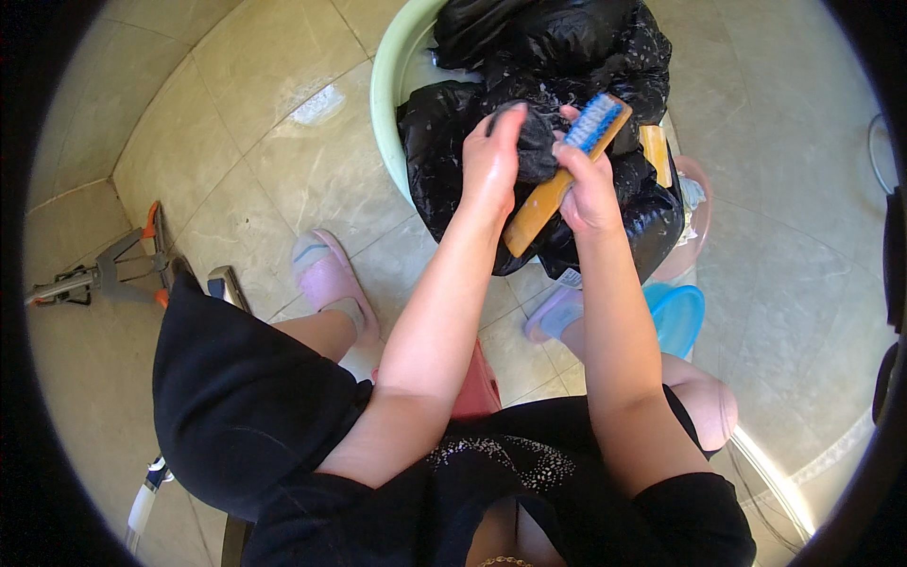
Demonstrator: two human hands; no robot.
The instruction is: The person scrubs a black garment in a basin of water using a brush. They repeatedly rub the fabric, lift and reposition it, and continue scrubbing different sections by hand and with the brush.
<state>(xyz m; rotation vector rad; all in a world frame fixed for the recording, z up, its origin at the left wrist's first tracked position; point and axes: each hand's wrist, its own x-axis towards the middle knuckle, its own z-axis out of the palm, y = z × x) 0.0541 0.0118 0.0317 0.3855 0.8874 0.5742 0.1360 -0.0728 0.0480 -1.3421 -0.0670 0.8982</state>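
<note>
A wet black padded garment (453, 142) with shiny fabric fills a pale green plastic basin (386, 92) and hangs over its near rim. Above it, my left hand (494, 156) grips a bunched dark, knitted-looking part (536, 145) of the cloth. My right hand (589, 177) holds a wooden scrub brush (542, 212) by its middle, its blue and white bristles turned up and left, close beside the bunched cloth. Some right fingers lie behind the brush and also seem to touch that cloth. White suds speckle the garment.
A yellow block (655, 156), perhaps soap or wood, lies at the basin's right side. Beyond it stands a pink basin (698, 212) with cloth inside. A blue basin (684, 319) is near my right leg. Suds spot the tiled floor (319, 106). A grey and orange folding frame (127, 266) stands left.
</note>
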